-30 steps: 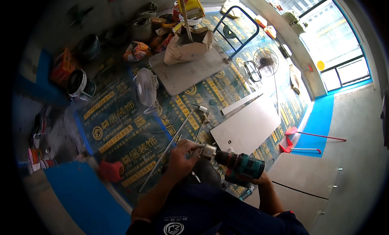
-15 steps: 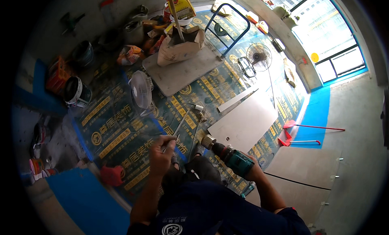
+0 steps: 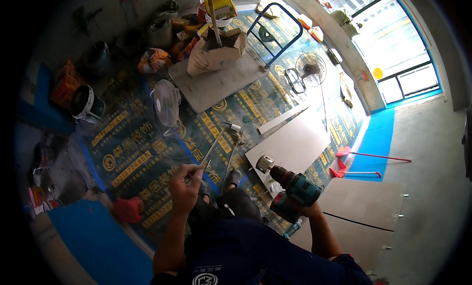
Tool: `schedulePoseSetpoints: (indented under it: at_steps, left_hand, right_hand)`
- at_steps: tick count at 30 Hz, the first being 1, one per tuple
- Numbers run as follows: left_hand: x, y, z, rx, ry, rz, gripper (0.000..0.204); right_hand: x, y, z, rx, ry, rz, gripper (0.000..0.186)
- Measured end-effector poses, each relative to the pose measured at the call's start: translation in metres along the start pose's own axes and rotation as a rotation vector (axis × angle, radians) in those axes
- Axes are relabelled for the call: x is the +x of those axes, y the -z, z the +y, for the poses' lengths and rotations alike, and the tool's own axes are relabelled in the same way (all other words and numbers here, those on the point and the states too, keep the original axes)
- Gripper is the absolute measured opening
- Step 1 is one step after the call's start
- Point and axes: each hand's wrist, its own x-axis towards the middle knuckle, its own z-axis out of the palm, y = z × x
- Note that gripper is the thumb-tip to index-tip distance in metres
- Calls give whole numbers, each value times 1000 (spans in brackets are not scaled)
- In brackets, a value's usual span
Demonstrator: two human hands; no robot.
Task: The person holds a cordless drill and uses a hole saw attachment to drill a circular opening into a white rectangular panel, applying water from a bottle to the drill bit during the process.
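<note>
My right hand (image 3: 309,210) grips a teal and black cordless drill (image 3: 301,189). A silver hole saw (image 3: 264,163) is fitted in its chuck, pointing up and left over a large light tile (image 3: 301,140) on the floor. My left hand (image 3: 186,185) is raised at the left with thumb and fingertips pinched together. Whatever may be between those fingers is too small to make out. Beneath the drill, a small clear plastic piece (image 3: 276,187) lies near the tile's lower edge.
A white fan (image 3: 166,103) and a flat trolley (image 3: 201,96) bearing a paper sack (image 3: 216,54) stand ahead. Another fan (image 3: 310,70) is near the window. Buckets (image 3: 87,104) line the left, with a red object (image 3: 129,210) nearby. Red-handled tools (image 3: 361,173) lie at right.
The drill has turned and moved slightly right, its hole saw now higher over the tile. My left hand has shifted a little left, still pinched. The whole view has shifted slightly.
</note>
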Motion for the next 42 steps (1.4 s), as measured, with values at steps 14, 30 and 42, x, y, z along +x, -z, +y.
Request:
schedulePoseSetpoints:
  at_steps: [14, 30, 42]
  left_hand:
    - [11, -59, 61, -102, -376, -356, 30]
    - [26, -53, 98, -224, -647, -612, 50]
    - [19, -43, 74, -402, -239, -634, 32]
  right_hand:
    - [7, 12, -41, 126, 22, -5, 54]
    - [2, 35, -32, -438, 304, -36, 63]
    - [12, 1, -57, -1891, 952, 207, 37]
